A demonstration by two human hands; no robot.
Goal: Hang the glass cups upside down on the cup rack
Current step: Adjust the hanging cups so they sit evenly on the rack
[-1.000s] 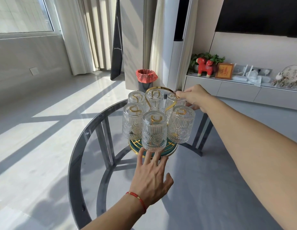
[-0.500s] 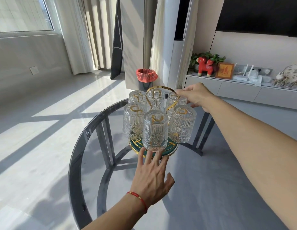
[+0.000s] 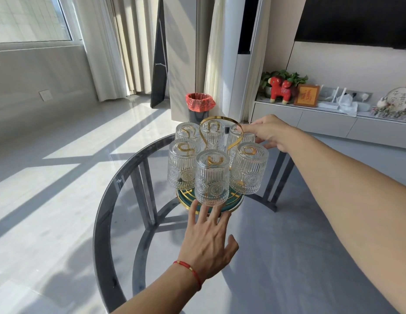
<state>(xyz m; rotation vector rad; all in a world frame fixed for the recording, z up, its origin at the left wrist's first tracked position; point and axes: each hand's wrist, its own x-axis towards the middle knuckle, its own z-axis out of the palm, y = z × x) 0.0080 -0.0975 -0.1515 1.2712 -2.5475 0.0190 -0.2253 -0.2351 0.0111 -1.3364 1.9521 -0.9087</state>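
On the round glass table [image 3: 111,200], six ribbed glass cups [image 3: 211,180] were hung upside down on the gold cup rack [image 3: 221,120]. A framed gold character [image 3: 306,95] was seen far behind the rack. The left hand [image 3: 207,240] was spread open, fingertips at the rack's base. The right hand [image 3: 269,132] was closed on the far-right cup [image 3: 239,137].

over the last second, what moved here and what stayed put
Hardly anything moved. The right hand stays at the back right glass cup beside the gold handle. The left hand stays flat, fingertips at the green base. All six cups remain upside down on the rack.
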